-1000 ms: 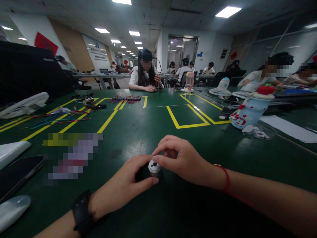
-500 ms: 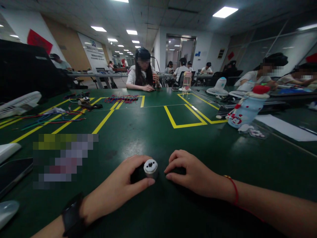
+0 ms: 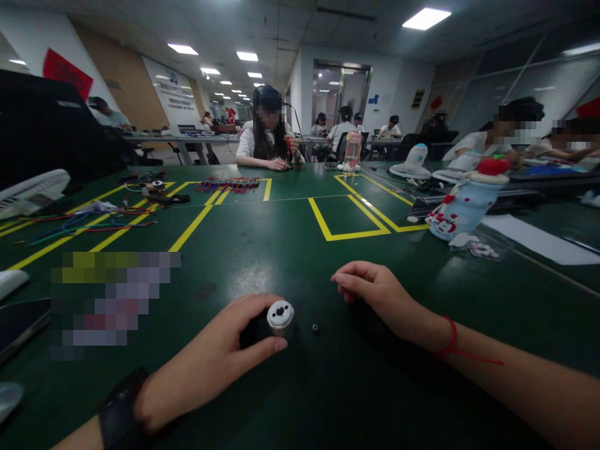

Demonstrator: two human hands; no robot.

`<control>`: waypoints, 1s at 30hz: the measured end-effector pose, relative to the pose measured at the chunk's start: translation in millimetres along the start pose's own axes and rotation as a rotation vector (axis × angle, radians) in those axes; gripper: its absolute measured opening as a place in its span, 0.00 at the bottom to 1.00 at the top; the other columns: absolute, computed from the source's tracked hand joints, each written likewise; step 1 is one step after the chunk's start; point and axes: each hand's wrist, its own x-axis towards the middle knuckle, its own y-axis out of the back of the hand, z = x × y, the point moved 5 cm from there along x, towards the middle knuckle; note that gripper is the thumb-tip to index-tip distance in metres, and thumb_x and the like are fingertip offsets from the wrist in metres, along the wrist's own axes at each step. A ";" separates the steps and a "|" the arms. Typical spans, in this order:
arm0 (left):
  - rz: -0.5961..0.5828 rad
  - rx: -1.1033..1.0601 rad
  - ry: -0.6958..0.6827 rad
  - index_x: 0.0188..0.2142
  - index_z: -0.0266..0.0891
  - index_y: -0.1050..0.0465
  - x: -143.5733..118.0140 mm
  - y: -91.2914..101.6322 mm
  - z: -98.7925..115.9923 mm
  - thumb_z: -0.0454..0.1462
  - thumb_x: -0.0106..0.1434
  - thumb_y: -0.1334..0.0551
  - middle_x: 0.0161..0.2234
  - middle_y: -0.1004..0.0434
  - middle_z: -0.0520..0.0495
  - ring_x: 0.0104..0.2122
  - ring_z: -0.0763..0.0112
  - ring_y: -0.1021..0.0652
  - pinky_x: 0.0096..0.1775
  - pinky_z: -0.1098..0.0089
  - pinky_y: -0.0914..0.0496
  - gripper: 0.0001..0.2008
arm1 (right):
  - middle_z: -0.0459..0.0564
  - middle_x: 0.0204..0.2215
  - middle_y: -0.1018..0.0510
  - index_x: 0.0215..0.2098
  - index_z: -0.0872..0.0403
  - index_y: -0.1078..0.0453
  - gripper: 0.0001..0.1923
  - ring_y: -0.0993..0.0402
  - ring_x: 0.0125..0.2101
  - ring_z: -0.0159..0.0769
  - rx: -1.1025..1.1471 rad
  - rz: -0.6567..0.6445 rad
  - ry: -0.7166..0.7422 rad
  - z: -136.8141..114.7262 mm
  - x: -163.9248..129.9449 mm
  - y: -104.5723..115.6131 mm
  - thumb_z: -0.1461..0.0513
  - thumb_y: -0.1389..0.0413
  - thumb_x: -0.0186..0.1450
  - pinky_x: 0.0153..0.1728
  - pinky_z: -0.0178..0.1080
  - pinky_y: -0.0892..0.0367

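My left hand (image 3: 220,359) grips a small cylindrical motor (image 3: 280,315) with a silver end cap, holding it upright on the green table (image 3: 300,262). A tiny dark ring-shaped part (image 3: 315,327) lies on the table just right of the motor. My right hand (image 3: 377,294), with a red string at the wrist, hovers a little above the table to the right of the part, fingers loosely curled and holding nothing that I can see.
Yellow tape lines (image 3: 347,219) mark boxes on the table. Coloured wires (image 3: 94,222) and small parts lie at the left, a snowman-shaped bottle (image 3: 462,200) and paper (image 3: 539,240) at the right. A phone (image 3: 19,322) sits at the left edge. Other people sit at the far side.
My right hand has let go of the motor's top and moved right and up, away from it. A tiny dark part now lies exposed beside the motor. My left hand keeps its hold.
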 end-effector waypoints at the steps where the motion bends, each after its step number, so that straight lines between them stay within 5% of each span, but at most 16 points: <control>1: -0.002 -0.001 0.003 0.53 0.56 0.37 -0.1 -0.1 -0.5 0.48 0.62 0.38 0.51 0.29 0.55 0.50 0.62 0.28 0.53 0.61 0.34 0.20 | 0.44 0.25 0.28 0.33 0.57 0.28 0.09 0.34 0.25 0.28 -0.003 -0.005 0.000 0.0 0.1 -0.5 0.58 0.41 0.61 0.27 0.33 0.39; 12: 0.005 0.009 0.003 0.52 0.57 0.37 1.1 0.0 -1.2 0.48 0.62 0.38 0.52 0.29 0.56 0.50 0.62 0.28 0.54 0.60 0.35 0.20 | 0.44 0.26 0.27 0.35 0.56 0.28 0.10 0.33 0.26 0.28 -0.084 -0.037 0.001 -0.8 -0.4 -2.9 0.57 0.43 0.63 0.29 0.33 0.38; 18: 0.021 0.014 -0.014 0.52 0.57 0.37 0.6 -0.4 -0.8 0.47 0.62 0.38 0.51 0.29 0.56 0.49 0.63 0.28 0.54 0.61 0.35 0.19 | 0.48 0.37 0.27 0.40 0.54 0.27 0.09 0.31 0.34 0.32 -0.564 -0.297 0.284 -13.7 -15.3 -26.2 0.61 0.41 0.61 0.34 0.36 0.35; 21: 0.018 0.003 -0.027 0.51 0.56 0.36 0.5 -0.6 1.0 0.46 0.62 0.38 0.49 0.28 0.56 0.48 0.63 0.27 0.52 0.62 0.34 0.18 | 0.49 0.39 0.29 0.41 0.53 0.27 0.10 0.32 0.39 0.35 -0.696 -0.300 0.390 -15.8 -19.9 -34.8 0.62 0.41 0.60 0.41 0.38 0.36; 30: -0.014 -0.060 -0.065 0.49 0.53 0.34 2.7 0.4 7.0 0.42 0.62 0.37 0.47 0.27 0.55 0.46 0.64 0.27 0.50 0.63 0.34 0.16 | 0.48 0.37 0.30 0.38 0.56 0.29 0.06 0.32 0.33 0.29 -0.507 -0.201 0.485 -48.0 -6.6 -47.6 0.64 0.43 0.63 0.34 0.33 0.34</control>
